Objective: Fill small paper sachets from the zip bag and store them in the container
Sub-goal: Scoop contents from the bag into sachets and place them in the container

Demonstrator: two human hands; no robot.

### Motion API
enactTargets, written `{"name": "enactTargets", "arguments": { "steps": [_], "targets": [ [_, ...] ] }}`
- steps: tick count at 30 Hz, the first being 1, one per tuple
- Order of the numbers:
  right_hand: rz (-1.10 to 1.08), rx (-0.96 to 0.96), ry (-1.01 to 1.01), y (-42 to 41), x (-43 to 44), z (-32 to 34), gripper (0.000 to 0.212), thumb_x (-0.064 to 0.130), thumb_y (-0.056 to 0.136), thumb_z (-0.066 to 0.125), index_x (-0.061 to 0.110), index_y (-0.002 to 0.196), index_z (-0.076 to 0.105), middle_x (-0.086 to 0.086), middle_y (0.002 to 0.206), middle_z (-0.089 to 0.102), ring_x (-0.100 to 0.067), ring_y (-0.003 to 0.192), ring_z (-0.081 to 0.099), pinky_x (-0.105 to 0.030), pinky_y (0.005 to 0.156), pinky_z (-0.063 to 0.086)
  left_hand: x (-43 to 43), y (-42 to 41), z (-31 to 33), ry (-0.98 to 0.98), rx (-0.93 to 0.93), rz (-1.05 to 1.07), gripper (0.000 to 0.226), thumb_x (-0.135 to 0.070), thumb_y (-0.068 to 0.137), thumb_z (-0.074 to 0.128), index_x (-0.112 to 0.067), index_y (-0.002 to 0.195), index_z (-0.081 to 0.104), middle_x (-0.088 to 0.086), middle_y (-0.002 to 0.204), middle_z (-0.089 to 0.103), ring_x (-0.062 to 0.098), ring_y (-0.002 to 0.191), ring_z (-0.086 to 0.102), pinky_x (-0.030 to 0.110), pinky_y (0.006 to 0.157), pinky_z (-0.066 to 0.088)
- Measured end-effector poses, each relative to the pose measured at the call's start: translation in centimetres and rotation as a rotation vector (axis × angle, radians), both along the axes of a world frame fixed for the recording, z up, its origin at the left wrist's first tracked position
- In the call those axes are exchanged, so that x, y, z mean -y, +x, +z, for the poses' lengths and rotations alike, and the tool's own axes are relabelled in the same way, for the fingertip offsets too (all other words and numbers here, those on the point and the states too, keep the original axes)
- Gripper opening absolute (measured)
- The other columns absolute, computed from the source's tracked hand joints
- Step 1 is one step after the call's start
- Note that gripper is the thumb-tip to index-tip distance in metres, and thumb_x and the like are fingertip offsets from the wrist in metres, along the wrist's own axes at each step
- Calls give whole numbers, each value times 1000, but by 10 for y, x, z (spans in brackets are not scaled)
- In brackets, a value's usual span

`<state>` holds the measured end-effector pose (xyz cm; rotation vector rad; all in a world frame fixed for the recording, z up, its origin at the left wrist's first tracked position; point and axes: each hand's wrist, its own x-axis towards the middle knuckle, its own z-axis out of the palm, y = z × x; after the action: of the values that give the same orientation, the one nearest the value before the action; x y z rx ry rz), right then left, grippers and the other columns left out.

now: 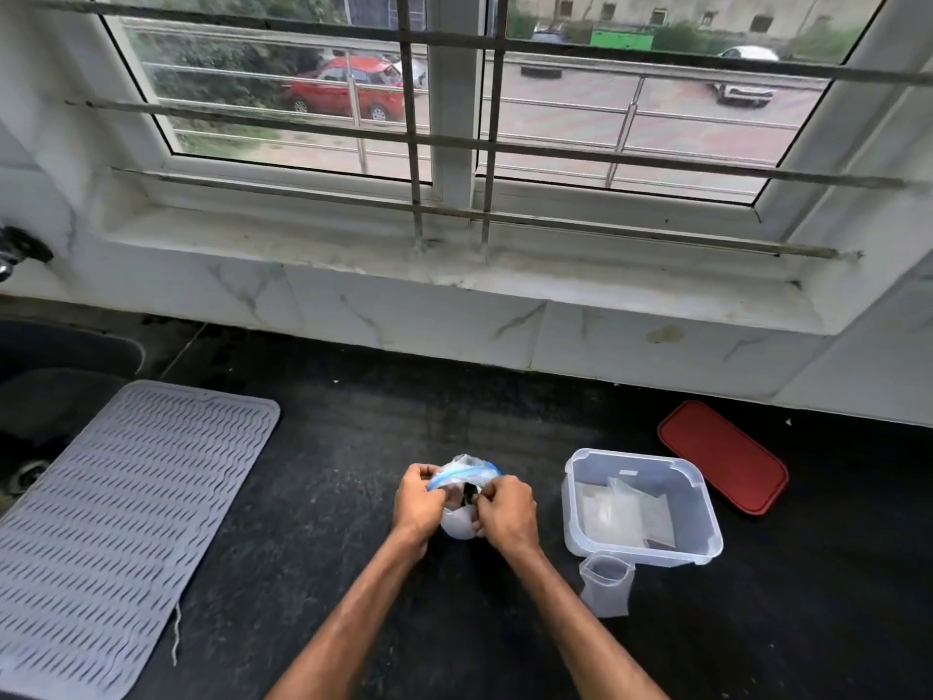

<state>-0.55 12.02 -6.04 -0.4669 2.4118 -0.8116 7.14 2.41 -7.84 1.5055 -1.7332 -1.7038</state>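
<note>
A clear zip bag (462, 474) with a blue zip strip and white contents stands on the black counter, held between both hands. My left hand (418, 502) pinches the zip edge on the left side. My right hand (505, 510) pinches the bag's mouth on the right. To the right sits a clear plastic container (704, 517) with several small white sachets (623, 512) lying inside. A small sachet (606, 586) stands upright with its mouth open, just in front of the container.
A red lid (722, 457) lies flat behind the container at the right. A grey ribbed drying mat (116, 522) covers the counter's left side, beside a dark sink (45, 396). A marble sill and barred window run along the back.
</note>
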Motion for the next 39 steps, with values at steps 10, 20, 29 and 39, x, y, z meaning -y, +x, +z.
{"name": "enactTargets", "arguments": {
  "steps": [10, 20, 29, 39],
  "targets": [
    [-166, 69, -45, -1, 3, -31, 19, 22, 72, 52, 11, 66, 64, -3, 60, 69, -22, 57, 70, -38, 57, 61, 6, 1, -9, -75, 62, -95, 41, 6, 75, 51, -15, 106, 67, 2, 98, 72, 21, 92, 67, 33, 82, 55],
    [-199, 147, -56, -5, 4, -27, 18, 22, 73, 59, 13, 63, 70, 0, 56, 70, -15, 56, 71, -34, 65, 62, 8, -2, -8, 20, -28, -34, 36, 11, 75, 50, -15, 98, 61, 10, 101, 71, 24, 88, 67, 38, 80, 57],
    [-233, 320, -190, -4, -4, 20, 16, 6, 88, 64, 2, 74, 70, -10, 63, 72, -14, 47, 65, -27, 52, 58, 2, 9, 10, -260, 87, -156, 36, -3, 84, 56, -17, 116, 58, -2, 104, 67, 14, 90, 62, 24, 78, 45],
    [-165, 506, -363, -13, -34, 49, 12, 6, 92, 62, -6, 90, 65, -13, 69, 69, -10, 44, 56, -19, 42, 45, -16, 36, 31, -569, -196, 206, 29, -29, 91, 56, -22, 119, 55, -9, 118, 56, 16, 109, 55, 43, 93, 48]
  ]
}}
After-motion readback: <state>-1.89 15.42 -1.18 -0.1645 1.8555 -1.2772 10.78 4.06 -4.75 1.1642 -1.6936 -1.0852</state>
